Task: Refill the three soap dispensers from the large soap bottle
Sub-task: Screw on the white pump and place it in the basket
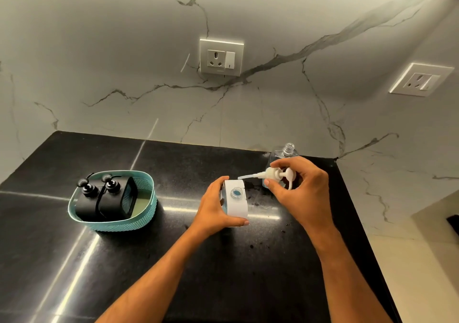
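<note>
A white-labelled soap dispenser (238,204) stands on the black counter (173,260), its round neck uncapped with blue soap showing inside. My left hand (216,209) grips its left side. My right hand (301,188) holds the white pump head (270,174) sideways, just right of and above the neck, its tube pointing left. A clear bottle (288,151) with an uncapped threaded neck stands behind my right hand, mostly hidden. Two black pump dispensers (99,198) sit in a teal basket (146,213) at the left.
A black rectangular holder (129,197) leans inside the basket's right end. Dark drips spot the counter near the white dispenser. The marble wall carries two sockets (221,57). The counter's right edge (367,235) drops to a pale floor.
</note>
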`<state>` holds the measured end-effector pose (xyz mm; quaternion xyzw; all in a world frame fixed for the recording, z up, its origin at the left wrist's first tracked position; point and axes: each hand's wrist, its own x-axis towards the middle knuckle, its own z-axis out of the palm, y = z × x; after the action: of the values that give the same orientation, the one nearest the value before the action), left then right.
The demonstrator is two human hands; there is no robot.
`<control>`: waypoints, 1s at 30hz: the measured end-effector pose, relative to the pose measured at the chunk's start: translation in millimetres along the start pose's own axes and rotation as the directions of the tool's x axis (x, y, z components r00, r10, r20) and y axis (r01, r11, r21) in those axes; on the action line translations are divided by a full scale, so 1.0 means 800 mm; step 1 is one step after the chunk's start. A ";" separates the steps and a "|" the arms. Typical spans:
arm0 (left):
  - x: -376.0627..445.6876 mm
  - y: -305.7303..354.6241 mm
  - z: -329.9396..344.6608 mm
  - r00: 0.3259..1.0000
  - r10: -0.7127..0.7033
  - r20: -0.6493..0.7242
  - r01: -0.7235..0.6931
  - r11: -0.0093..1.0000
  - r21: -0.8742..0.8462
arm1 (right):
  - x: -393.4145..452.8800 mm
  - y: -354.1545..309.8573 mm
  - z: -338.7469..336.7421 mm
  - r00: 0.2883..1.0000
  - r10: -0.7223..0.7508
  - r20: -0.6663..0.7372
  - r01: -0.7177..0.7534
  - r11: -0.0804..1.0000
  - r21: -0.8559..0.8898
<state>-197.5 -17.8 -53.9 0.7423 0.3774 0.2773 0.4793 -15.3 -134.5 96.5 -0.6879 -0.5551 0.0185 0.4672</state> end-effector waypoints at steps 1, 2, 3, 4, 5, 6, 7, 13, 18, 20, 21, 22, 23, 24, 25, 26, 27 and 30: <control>0.001 0.000 0.000 1.000 -0.003 -0.001 0.003 1.000 -0.001 | 0.001 -0.003 -0.001 1.000 -0.011 0.022 0.011 1.000 -0.003; 0.002 0.001 0.001 1.000 -0.005 -0.003 0.005 1.000 -0.001 | 0.002 -0.005 -0.001 0.999 -0.018 0.045 0.018 1.000 -0.005; 0.003 0.001 0.001 1.000 -0.005 -0.005 0.005 1.000 0.001 | 0.003 -0.006 -0.002 0.997 -0.022 0.069 0.023 1.000 -0.011; 0.004 0.002 0.002 1.000 -0.003 -0.006 0.003 1.000 0.004 | 0.003 -0.007 -0.001 0.995 -0.025 0.093 0.027 0.999 -0.021; 0.004 0.003 0.002 1.000 0.001 -0.007 -0.001 1.000 0.008 | 0.004 -0.006 -0.001 0.993 -0.027 0.115 0.030 0.999 -0.030; 0.005 0.004 0.003 1.000 0.004 -0.009 -0.004 1.000 0.013 | 0.004 -0.005 0.000 0.990 -0.029 0.135 0.033 0.999 -0.035; 0.005 0.005 0.003 1.000 0.006 -0.011 -0.006 1.000 0.016 | 0.005 -0.004 0.002 0.988 -0.031 0.153 0.037 0.999 -0.037; 0.004 0.011 0.010 1.000 0.017 -0.017 -0.016 0.999 0.031 | 0.008 0.001 0.017 0.971 -0.038 0.234 0.058 0.995 -0.081; 0.001 0.018 0.018 0.999 0.034 -0.012 -0.033 0.998 0.054 | 0.007 0.004 0.040 0.957 -0.053 0.285 0.086 0.991 -0.107; 0.000 0.020 0.020 0.999 0.051 -0.017 -0.050 0.997 0.065 | 0.003 0.006 0.048 0.952 -0.053 0.302 0.091 0.990 -0.112; 0.000 0.022 0.020 0.998 0.058 -0.022 -0.057 0.996 0.067 | 0.000 0.007 0.051 0.951 -0.050 0.306 0.087 0.990 -0.107; 0.000 0.024 0.020 0.997 0.066 -0.027 -0.064 0.996 0.068 | -0.003 0.009 0.053 0.950 -0.048 0.308 0.083 0.991 -0.104; -0.001 0.025 0.020 0.997 0.073 -0.033 -0.071 0.995 0.067 | -0.006 0.010 0.055 0.951 -0.048 0.306 0.083 0.991 -0.102; -0.001 0.027 0.019 0.996 0.079 -0.036 -0.076 0.995 0.066 | -0.009 0.011 0.057 0.952 -0.047 0.303 0.081 0.992 -0.101; -0.002 0.028 0.019 0.996 0.084 -0.038 -0.081 0.995 0.064 | -0.012 0.013 0.059 0.953 -0.044 0.299 0.077 0.992 -0.098; -0.002 0.029 0.019 0.996 0.086 -0.039 -0.083 0.994 0.064 | -0.013 0.015 0.060 0.955 -0.037 0.294 0.067 0.993 -0.094; -0.003 0.029 0.019 0.996 0.086 -0.040 -0.083 0.995 0.064 | -0.014 0.017 0.061 0.957 -0.024 0.289 0.053 0.995 -0.090; -0.004 0.029 0.020 0.996 0.079 -0.030 -0.077 0.995 0.064 | -0.016 0.022 0.064 0.962 0.019 0.273 0.007 0.995 -0.095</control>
<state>-180.5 -34.4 -38.7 0.7665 0.3643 0.2961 0.4383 -34.9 -111.5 50.0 -0.7020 -0.6124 0.0884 0.3528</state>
